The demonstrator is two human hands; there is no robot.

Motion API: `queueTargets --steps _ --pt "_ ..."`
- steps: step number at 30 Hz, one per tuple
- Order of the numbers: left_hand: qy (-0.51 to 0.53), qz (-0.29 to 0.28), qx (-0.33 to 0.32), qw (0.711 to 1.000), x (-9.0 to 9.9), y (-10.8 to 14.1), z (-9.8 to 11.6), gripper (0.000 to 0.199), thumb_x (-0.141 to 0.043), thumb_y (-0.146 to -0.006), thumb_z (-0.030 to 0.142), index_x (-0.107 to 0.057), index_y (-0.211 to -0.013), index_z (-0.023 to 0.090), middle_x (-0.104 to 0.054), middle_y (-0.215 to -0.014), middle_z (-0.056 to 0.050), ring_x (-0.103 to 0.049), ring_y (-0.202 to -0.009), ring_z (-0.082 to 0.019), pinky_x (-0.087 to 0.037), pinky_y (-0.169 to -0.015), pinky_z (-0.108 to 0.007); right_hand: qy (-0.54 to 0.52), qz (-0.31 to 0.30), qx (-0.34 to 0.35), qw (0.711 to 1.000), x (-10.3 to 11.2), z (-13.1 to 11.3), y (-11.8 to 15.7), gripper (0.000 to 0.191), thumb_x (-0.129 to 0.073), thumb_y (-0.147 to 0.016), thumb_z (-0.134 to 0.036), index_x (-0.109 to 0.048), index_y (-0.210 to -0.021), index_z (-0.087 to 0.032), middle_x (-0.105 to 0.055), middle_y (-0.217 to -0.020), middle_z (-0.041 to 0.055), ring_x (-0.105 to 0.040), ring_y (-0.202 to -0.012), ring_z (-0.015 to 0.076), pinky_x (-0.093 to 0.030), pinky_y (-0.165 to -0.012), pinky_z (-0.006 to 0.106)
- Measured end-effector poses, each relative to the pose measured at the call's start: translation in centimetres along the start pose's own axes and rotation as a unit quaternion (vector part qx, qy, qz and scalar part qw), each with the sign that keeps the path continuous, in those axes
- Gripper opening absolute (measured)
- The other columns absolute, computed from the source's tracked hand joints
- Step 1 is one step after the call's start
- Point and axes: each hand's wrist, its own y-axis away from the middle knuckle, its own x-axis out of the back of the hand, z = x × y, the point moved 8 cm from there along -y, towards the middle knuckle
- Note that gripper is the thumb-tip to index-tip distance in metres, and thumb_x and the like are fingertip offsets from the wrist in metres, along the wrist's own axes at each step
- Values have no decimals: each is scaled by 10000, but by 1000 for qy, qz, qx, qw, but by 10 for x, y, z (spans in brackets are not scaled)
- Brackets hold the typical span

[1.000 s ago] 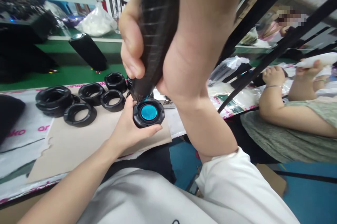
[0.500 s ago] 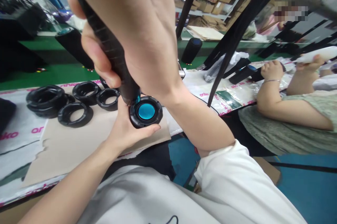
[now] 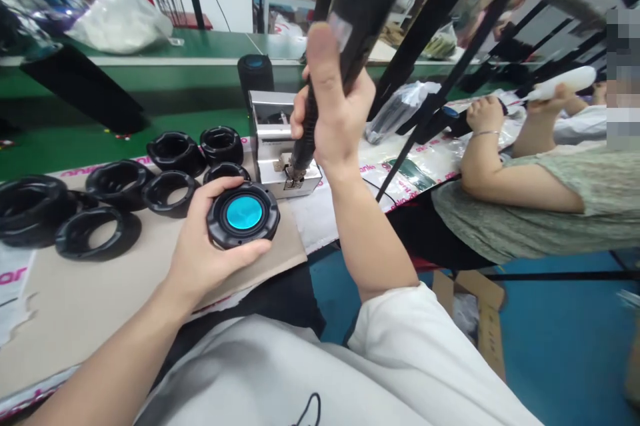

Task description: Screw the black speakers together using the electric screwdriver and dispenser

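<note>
My left hand (image 3: 210,239) grips a round black speaker end cap (image 3: 244,213) with a shiny blue centre, its fingers under the rim and thumb along the side. My right hand (image 3: 333,116) is shut around a slim black electric screwdriver (image 3: 357,13), held upright. Its lower tip is hidden behind or near a steel fixture (image 3: 273,139) and stands apart from the end cap. Several black rubber rings (image 3: 173,153) lie on a beige cardboard sheet (image 3: 60,299) to the left of my left hand.
A green conveyor belt (image 3: 150,129) runs behind the cardboard, and a black cylindrical speaker (image 3: 255,76) stands on it. To the right, a co-worker's hands (image 3: 485,116) hold a black cylinder. Black vertical poles cross the view, and shelves with boxes stand behind.
My right hand has lifted the screwdriver away from the end cap, up and right, uncovering the steel fixture. The end cap in my left hand has shifted left, and the whole view has turned.
</note>
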Motion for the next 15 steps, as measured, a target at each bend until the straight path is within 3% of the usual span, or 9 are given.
queueTargets --steps 3,10,12,13,14,15 --pt "8 2 -9 1000 0 0 -2 849 -944 -702 630 -601 -1383 257 -686 -1412 -98 -699 -1303 -359 -613 -1094 -481 -8 -5 -3 1000 -3 12 1 847 -698 -667 -1041 -483 -852 -243 -395 -538 -109 -410 -476 44 -323 -469 271" --pt "65 2 -8 998 0 -2 -12 1046 -999 -531 756 -616 -1364 253 -714 -1360 -116 -728 -1238 -376 -609 -1081 -500 -16 -24 -47 999 4 11 10 709 -705 -821 -930 -523 -833 -245 -503 -543 -83 -437 -445 78 -324 -415 266" --pt "70 -9 1 998 0 -2 -14 1065 -1023 -505 723 -607 -1368 257 -712 -1361 -118 -728 -1236 -378 -607 -1084 -497 -59 -44 -38 997 1 -13 16 547 -661 -984 -756 -549 -864 -234 -539 -562 -72 -475 -439 93 -360 -404 277" --pt "73 -13 4 997 0 -2 -13 1066 -1032 -500 706 -605 -1367 259 -705 -1375 -119 -724 -1244 -377 -605 -1087 -490 -89 -58 -14 994 -3 -33 18 471 -532 -1088 -659 -554 -891 -231 -551 -574 -67 -499 -443 105 -386 -404 288" --pt "76 -16 7 997 0 -3 -13 1065 -1037 -497 696 -603 -1365 258 -697 -1388 -120 -720 -1252 -375 -603 -1089 -483 -103 -74 10 992 -8 -55 20 451 -330 -1169 -528 -544 -907 -230 -545 -577 -69 -504 -441 101 -405 -415 282" --pt "80 -19 8 997 -1 -4 -13 1064 -1036 -497 699 -602 -1360 254 -693 -1390 -121 -719 -1251 -372 -604 -1086 -476 -102 -85 37 990 -14 -78 21 629 -31 -1172 -504 -530 -905 -229 -524 -564 -67 -501 -443 95 -420 -429 271"
